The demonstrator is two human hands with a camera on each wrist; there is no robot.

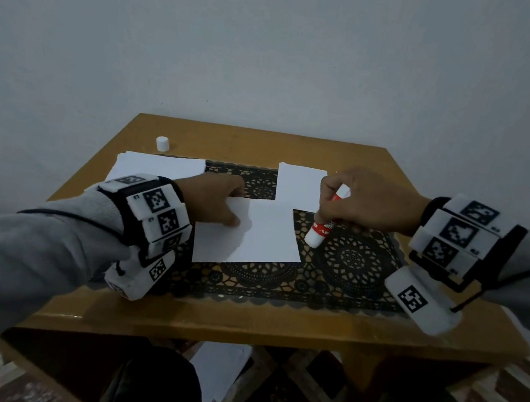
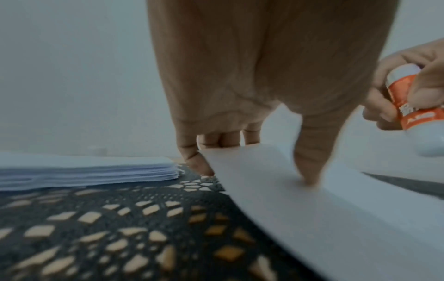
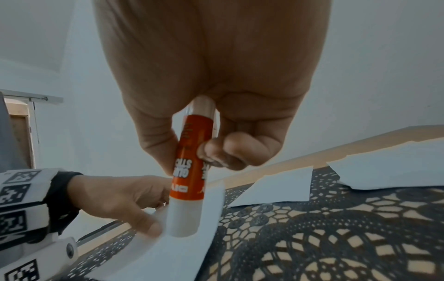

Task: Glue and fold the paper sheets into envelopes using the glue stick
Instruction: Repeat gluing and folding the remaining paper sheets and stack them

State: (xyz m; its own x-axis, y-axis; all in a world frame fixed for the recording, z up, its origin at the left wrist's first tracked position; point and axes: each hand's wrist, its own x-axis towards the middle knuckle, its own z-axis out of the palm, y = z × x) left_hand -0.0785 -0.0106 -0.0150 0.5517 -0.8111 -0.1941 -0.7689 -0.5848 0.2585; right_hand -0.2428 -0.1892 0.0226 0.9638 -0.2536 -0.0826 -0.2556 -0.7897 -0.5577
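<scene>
A white paper sheet [image 1: 252, 233] lies on the black lace mat [image 1: 350, 262] in the middle of the table. My left hand [image 1: 234, 205] holds the sheet's left part: the thumb [image 2: 308, 171] presses on top while the curled fingers [image 2: 204, 163] sit behind the raised far edge. My right hand [image 1: 330, 209] grips an orange-and-white glue stick [image 1: 318, 231] almost upright. Its white end [image 3: 183, 218] points down at the sheet's right edge. The stick's other end is hidden in my fist.
A small white cap [image 1: 162, 143] stands on the bare wood at the back left. A stack of sheets [image 1: 160, 166] lies behind my left hand, and another white paper [image 1: 296, 184] at the back right. A sheet [image 1: 221, 370] lies on the floor under the table's front edge.
</scene>
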